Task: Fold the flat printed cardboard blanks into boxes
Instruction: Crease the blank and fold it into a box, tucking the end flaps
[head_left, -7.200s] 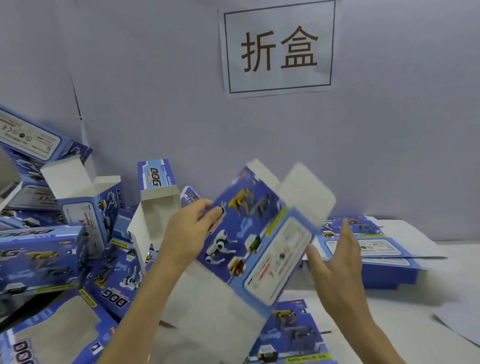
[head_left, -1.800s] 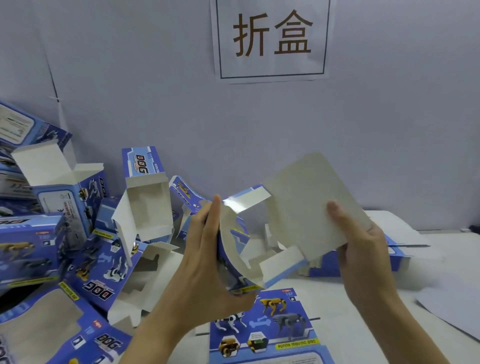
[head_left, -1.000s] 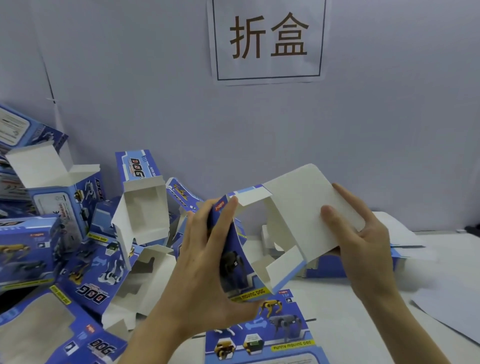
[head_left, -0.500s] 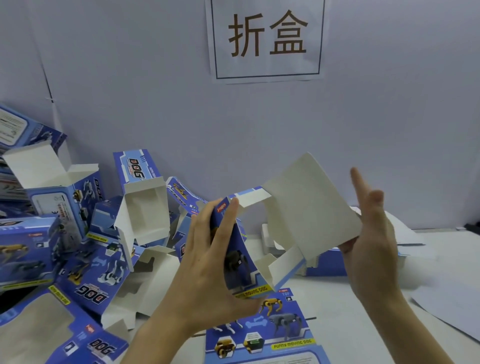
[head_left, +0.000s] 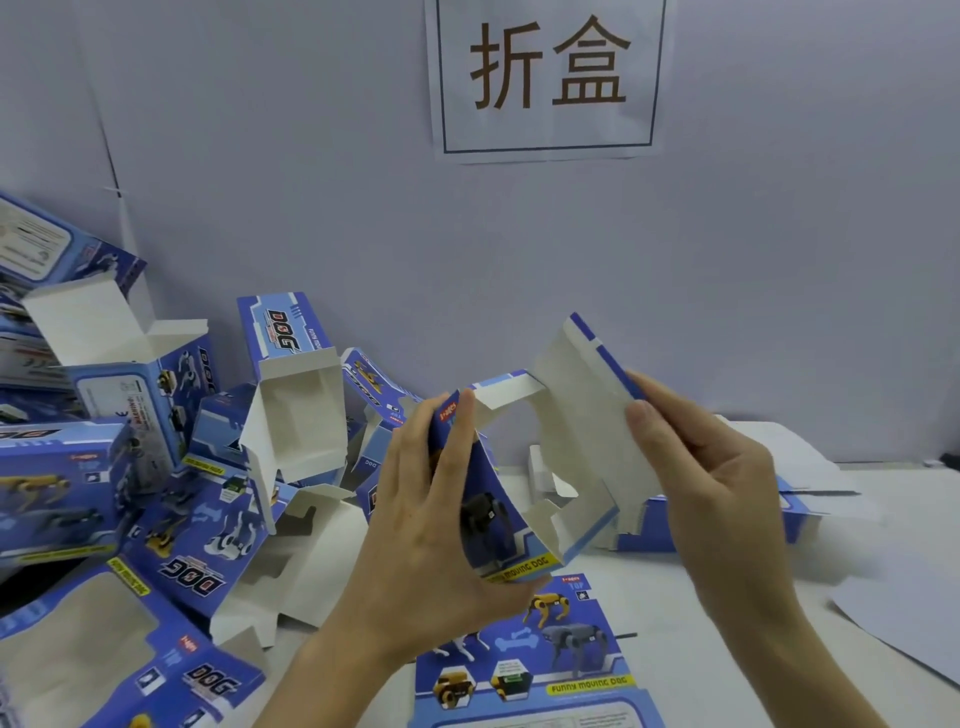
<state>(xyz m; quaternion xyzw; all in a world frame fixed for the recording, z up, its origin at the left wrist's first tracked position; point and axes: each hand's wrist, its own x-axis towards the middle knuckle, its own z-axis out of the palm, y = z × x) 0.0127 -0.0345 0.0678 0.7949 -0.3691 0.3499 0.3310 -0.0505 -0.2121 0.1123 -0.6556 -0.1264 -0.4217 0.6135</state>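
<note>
Where the half-opened box (head_left: 491, 525) is held up above the table (head_left: 701, 613), it sits between the two hands near centre of view, with its open end toward the camera and the white inside showing.

Left hand (head_left: 415, 525): grips the blue printed side wall. The fingers (head_left: 457, 441) run up its outer face and the thumb is hooked under the lower corner by the yellow strip. The back of the hand faces the camera, and the forearm enters from the lower left.

Right hand (head_left: 711, 483): pinches the large lid flap (head_left: 576, 415) at its far edge, thumb on the white inner face and the other fingers behind, at the blue-striped rim. The flap stands up from the box and is tilted toward the upper right. The wrist comes in from the lower right.

A narrow side flap (head_left: 506, 389) lies across the top of the opening; smaller white tabs show low inside.

Surroundings:
- A flat blank (head_left: 524, 670) lies printed side up on the table, directly below the box.
- A stack of flat blanks (head_left: 810, 512) lies behind the right hand.
- A heap of folded boxes (head_left: 171, 493) is at left, several with lids open.
- A paper sign (head_left: 550, 78) hangs on the wall (head_left: 779, 260).
</note>
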